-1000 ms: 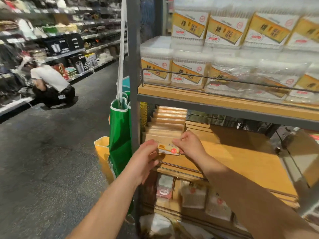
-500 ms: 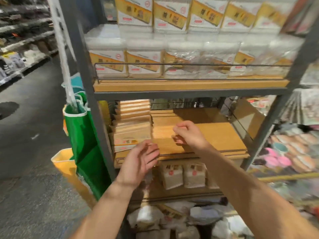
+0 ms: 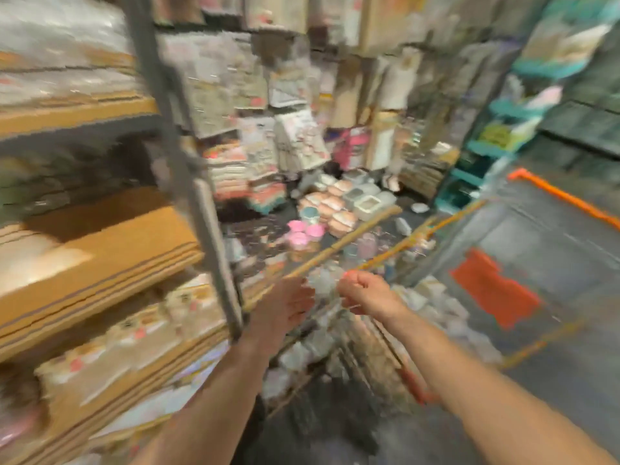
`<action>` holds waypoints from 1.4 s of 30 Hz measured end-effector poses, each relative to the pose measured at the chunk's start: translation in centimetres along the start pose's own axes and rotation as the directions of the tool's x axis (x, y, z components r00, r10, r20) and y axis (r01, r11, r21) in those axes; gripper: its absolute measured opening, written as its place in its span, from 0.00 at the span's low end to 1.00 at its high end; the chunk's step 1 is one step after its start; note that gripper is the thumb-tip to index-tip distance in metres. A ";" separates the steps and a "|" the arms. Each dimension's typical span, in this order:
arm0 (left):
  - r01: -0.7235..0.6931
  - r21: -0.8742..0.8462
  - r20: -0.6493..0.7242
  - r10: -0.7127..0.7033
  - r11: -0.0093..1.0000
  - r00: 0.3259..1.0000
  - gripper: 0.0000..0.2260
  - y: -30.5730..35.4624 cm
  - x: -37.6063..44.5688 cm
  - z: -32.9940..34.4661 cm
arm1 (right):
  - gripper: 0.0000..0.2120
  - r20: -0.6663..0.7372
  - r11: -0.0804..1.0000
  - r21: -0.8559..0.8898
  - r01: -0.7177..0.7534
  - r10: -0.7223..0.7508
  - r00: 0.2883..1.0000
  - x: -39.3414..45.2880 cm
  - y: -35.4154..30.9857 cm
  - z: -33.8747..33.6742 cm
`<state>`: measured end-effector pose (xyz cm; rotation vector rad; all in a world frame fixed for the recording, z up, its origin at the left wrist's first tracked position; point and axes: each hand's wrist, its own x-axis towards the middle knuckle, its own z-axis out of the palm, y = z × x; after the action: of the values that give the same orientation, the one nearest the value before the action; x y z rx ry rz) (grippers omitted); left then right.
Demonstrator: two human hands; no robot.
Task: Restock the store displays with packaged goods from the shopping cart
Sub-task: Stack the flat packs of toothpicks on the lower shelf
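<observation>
- The whole view is heavily smeared by motion; fine detail cannot be read anywhere.
- Left hand (image 3: 285, 307): held out in front of the body, palm turned toward the right, fingers straight and loosely spread. It holds nothing that can be seen.
- Right hand (image 3: 364, 293): just beside the left, apart from it by a narrow gap. Its fingers are curled inward into a loose fist; whether anything is pinched inside cannot be told — the blur hides it.
- Both hands hang over the wire shopping cart with orange trim (image 3: 567, 196), which stands at the right on the dark grey floor (image 3: 570, 380). An orange panel (image 3: 493, 286) shows on the cart's side.
- Pale, clear-wrapped packaged goods (image 3: 432, 297) lie in the cart, below and to the right of the hands; their labels are unreadable.
- Grey metal shelving unit with wooden shelf boards (image 3: 110, 250): at the left, its upright post (image 3: 208, 229) just left of the left forearm. The middle board is mostly bare wood; a pale stack (image 3: 30, 260) sits at its left end.
- Lower shelf: a row of small light packets with red marks (image 3: 141, 333).
- Beyond the hands, a low display holds round pink and peach containers (image 3: 322, 213); hanging packaged wares (image 3: 295, 142) fill the wall behind.
- A teal rack (image 3: 483, 152) stands at the far right.
</observation>
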<state>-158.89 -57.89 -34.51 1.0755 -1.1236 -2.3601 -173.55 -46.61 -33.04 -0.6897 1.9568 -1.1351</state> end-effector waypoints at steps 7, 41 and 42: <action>0.243 0.185 0.164 -0.274 0.952 0.948 0.08 -8.6 5.6 14.1 | 0.14 -0.232 0.974 0.119 -0.193 0.216 0.948 -4.3 10.8 -15.2; 0.662 0.585 -0.285 -0.645 0.469 0.709 0.16 -21.4 39.1 18.5 | 0.15 -0.090 0.564 0.465 -0.683 0.797 0.597 22.5 38.7 -11.2; 0.663 0.588 -0.306 -0.632 0.463 0.713 0.15 -21.4 39.1 18.5 | 0.17 -0.064 0.548 0.474 -0.689 0.802 0.594 22.5 38.8 -10.8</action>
<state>-197.95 -55.98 -62.78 2.1419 -1.8976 -2.4322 -198.12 -40.53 -71.54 0.5697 1.8202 -1.0234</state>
